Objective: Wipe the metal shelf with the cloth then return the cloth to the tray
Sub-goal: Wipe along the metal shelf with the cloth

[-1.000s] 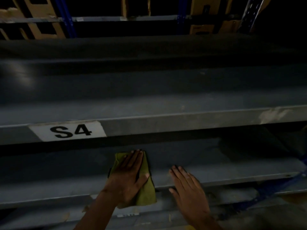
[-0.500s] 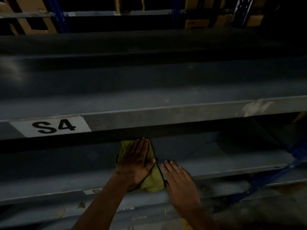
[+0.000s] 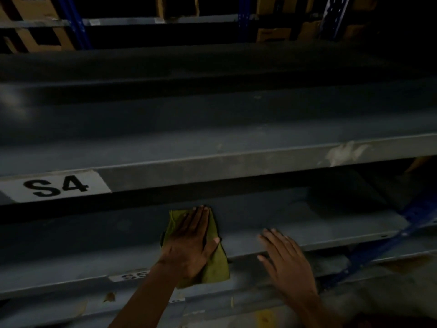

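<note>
The olive-green cloth (image 3: 214, 268) lies directly under the left hand (image 3: 189, 245), which is straight and flat, pressing it onto the metal shelf (image 3: 331, 223); the cloth's long axis runs wrist-to-fingertips. The right hand (image 3: 287, 259), flat and slightly spread, rests on bare shelf off the left thumb's side, apart from the cloth, so the wiping likely falls to the left.

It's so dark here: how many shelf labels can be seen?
2. The S4 label is on the upper shelf edge, left; a second label, partly behind the left forearm, is lower. Others may be hidden.
</note>
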Demonstrator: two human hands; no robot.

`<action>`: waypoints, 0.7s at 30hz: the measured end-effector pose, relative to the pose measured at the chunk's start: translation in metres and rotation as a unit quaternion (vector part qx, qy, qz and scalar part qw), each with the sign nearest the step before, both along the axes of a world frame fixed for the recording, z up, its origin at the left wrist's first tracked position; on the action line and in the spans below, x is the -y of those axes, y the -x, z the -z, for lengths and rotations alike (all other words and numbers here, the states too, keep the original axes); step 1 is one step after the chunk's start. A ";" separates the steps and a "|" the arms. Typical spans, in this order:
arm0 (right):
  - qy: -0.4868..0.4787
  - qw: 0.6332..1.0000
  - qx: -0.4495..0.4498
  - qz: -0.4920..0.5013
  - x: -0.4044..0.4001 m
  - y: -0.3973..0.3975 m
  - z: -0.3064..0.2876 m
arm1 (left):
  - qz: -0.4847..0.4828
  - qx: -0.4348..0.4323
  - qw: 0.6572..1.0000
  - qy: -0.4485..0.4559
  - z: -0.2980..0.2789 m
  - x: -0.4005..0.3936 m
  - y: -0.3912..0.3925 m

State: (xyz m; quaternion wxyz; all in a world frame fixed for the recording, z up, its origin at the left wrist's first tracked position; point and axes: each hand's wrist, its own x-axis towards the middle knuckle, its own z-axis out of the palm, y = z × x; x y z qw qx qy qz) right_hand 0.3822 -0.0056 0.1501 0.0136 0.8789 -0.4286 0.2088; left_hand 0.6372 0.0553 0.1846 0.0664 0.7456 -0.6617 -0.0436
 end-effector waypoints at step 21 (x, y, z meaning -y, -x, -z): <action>0.034 0.999 0.004 -0.007 0.004 0.001 0.016 | 0.014 -0.009 1.000 -0.010 -0.008 0.035 0.042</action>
